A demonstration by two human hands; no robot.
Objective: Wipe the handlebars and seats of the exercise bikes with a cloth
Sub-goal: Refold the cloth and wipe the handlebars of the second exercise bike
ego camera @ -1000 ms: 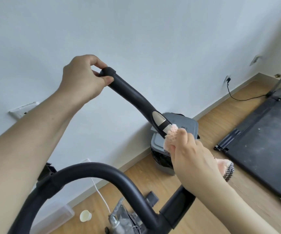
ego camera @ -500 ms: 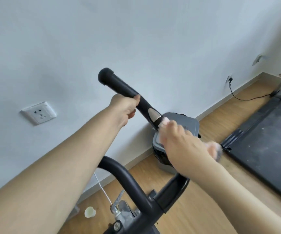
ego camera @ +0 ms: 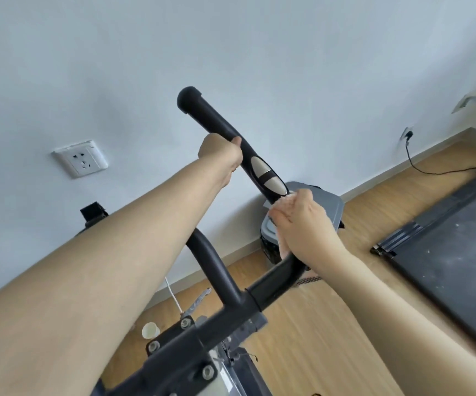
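The exercise bike's black right handlebar (ego camera: 217,121) rises toward the wall, with a silver pulse sensor (ego camera: 266,175) partway down it. My left hand (ego camera: 221,158) grips the bar just above that sensor. My right hand (ego camera: 302,221) wraps a pale pink cloth (ego camera: 284,250) around the bar just below the sensor; most of the cloth is hidden under my fingers, and a patterned edge hangs beneath my wrist. The left handlebar (ego camera: 211,261) curves behind my left forearm. No seat is in view.
A grey lidded bin (ego camera: 325,201) stands by the wall behind my right hand. A black treadmill (ego camera: 445,252) lies on the wooden floor at right, its cord plugged in. A white wall socket (ego camera: 81,158) is at left. A paper cup (ego camera: 149,330) sits on the floor.
My left hand has slid from the bar's tip down to just above the sensor. My right hand with the cloth has moved slightly down the bar, exposing the sensor.
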